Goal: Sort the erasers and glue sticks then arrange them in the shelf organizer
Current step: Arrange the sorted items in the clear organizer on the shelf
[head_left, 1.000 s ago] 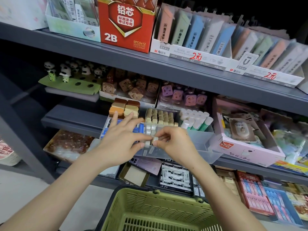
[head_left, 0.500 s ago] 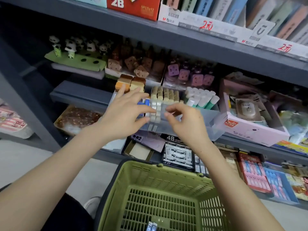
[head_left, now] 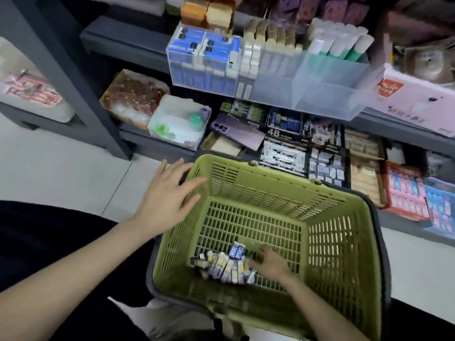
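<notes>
A green plastic basket [head_left: 339, 242] sits on the floor below me. A small heap of wrapped erasers [head_left: 222, 265] lies on its bottom. My right hand [head_left: 267, 263] reaches down into the basket and its fingers touch the right end of the heap; I cannot tell whether they grip a piece. My left hand [head_left: 170, 198] hovers with spread fingers over the basket's left rim. The clear shelf organizer [head_left: 320, 87] stands on the shelf above, with blue erasers [head_left: 204, 49], white and beige erasers [head_left: 270, 36] and glue sticks [head_left: 341, 41] in separate compartments.
Below the organizer a lower shelf holds trays of small stationery, a purple phone [head_left: 236, 131] and a 4B eraser box [head_left: 283, 148]. A pink box [head_left: 418, 102] stands right of the organizer. A dark shelf post [head_left: 81, 94] rises at left. White floor tiles surround the basket.
Both hands left the organizer and came down. The view tilted down to the basket. My right hand now reaches the eraser heap; my left hand hangs over the basket rim.
</notes>
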The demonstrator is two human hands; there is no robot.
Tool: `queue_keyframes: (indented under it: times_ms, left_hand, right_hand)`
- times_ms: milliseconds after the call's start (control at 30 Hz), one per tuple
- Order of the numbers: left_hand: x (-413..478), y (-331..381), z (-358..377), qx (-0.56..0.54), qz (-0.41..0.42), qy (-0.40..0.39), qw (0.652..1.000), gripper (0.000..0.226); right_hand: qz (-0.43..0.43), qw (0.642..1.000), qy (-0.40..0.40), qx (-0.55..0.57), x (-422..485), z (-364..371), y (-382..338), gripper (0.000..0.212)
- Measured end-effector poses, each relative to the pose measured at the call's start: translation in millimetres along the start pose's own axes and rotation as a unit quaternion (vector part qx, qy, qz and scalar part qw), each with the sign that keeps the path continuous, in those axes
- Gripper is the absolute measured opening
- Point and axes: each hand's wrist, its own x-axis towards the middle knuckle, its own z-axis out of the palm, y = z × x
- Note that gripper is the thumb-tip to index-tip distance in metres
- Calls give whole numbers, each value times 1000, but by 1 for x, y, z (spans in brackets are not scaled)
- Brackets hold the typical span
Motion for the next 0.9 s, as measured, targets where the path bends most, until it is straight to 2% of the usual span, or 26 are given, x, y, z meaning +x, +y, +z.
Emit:
queue_keyframes:
  times_ms: [67, 133, 267, 333, 467, 533, 633, 733, 900]
  left_hand:
    - [-12, 0, 13, -6, -25, -24, 999, 45]
    - [-20, 4, 25, -8, -41, -31, 999, 46]
    - [-26, 8, 41, -16, -58, -7, 998, 42]
    - [-26, 6, 42, -26, -66, 7, 997, 40]
    - [-25, 5, 44, -22, -69, 5, 997, 39]
    - [-25, 6, 45, -21, -67, 6, 998, 38]
    - [-24, 4, 46, -24, -71, 8, 997, 39]
    - [-24, 4, 47, -22, -68, 11, 997, 39]
    - [-24, 1, 48, -30, -65, 23, 997, 37]
  right_hand:
    - [17, 1000, -19, 17, 12, 18, 15, 84]
    - [8, 999, -28, 44, 22, 29, 20, 90]
    - [-66, 997, -31, -11, 36, 46, 8, 89]
    - [-96, 994, -29, -38, 41, 57, 2, 83]
    - [-138, 990, -30, -17, 47, 72, -10, 56]
    - [-155, 987, -31, -6, 49, 74, -15, 54]
    - [-149, 986, -55, 53, 50, 75, -15, 58]
    - [-112, 978, -85, 155, 49, 74, -12, 58]
    - [-65, 959, -102, 256, 39, 66, -13, 59]
